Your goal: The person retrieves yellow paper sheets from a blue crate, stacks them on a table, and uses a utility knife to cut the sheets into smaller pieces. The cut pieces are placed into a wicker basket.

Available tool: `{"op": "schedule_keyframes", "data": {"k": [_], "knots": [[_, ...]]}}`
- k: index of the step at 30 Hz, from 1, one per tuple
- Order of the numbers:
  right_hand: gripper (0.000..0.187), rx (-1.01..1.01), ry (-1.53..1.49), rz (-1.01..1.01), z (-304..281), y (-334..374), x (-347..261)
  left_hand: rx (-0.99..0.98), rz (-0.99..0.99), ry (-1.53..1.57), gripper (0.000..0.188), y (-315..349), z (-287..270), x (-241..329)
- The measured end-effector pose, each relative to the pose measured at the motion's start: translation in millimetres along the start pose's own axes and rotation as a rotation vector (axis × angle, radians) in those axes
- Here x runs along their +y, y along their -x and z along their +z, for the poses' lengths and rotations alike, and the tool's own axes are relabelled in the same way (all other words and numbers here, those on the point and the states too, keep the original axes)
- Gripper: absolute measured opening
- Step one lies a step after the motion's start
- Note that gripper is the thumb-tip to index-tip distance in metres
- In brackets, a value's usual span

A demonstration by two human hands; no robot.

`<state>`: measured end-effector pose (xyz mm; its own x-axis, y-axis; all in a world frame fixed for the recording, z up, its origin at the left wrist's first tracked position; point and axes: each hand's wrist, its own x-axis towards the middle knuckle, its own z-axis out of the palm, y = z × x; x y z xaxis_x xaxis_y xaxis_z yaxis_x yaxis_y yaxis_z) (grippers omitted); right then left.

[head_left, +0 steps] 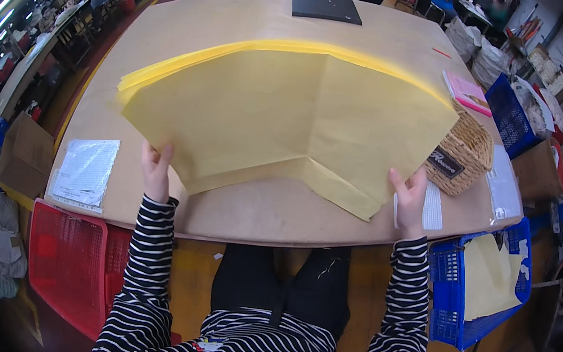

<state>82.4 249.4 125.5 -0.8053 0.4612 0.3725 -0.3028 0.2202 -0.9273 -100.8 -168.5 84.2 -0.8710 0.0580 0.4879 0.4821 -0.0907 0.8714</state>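
Clock taken from the middle of the yellow sheets, 12 at the far side of the table. Sheets spread over the table, several layers seen along the far edge; a crease runs down from 12, near edge bent along it. Whether any part rests on the tabletop cannot be told.

Grip: layers pinched at 8 o'clock by the left hand and at 4 by the right hand, thumbs on the near face, other fingers partly hidden.

Step in hand, as judged: the sheets are being handled flat and wide as one bundle. For the next move, an even hold at both edges seems called for, lest layers slip, with the basket at 3 avoided. Similar paper is held in the blue crate, beyond 4.
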Motion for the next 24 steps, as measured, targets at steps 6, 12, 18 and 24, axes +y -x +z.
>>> {"op": "schedule_keyframes", "data": {"k": [6,12,18,24], "knots": [[0.046,0.206,-0.128,-0.056,16.2,18.2,25.7,0.061,-0.07,0.117,0.036,9.9,18.5,-4.0],[0.044,0.271,-0.098,-0.252,14.7,19.4,30.3,0.127,0.034,0.136,0.035,2.7,12.5,7.2],[0.043,0.176,-0.216,-0.098,15.3,18.3,48.3,0.031,-0.108,0.192,0.027,4.8,-1.4,-27.9],[0.043,0.181,-0.227,0.016,17.8,14.1,48.3,0.01,-0.103,0.187,0.033,-16.1,-22.4,-27.1]]}}
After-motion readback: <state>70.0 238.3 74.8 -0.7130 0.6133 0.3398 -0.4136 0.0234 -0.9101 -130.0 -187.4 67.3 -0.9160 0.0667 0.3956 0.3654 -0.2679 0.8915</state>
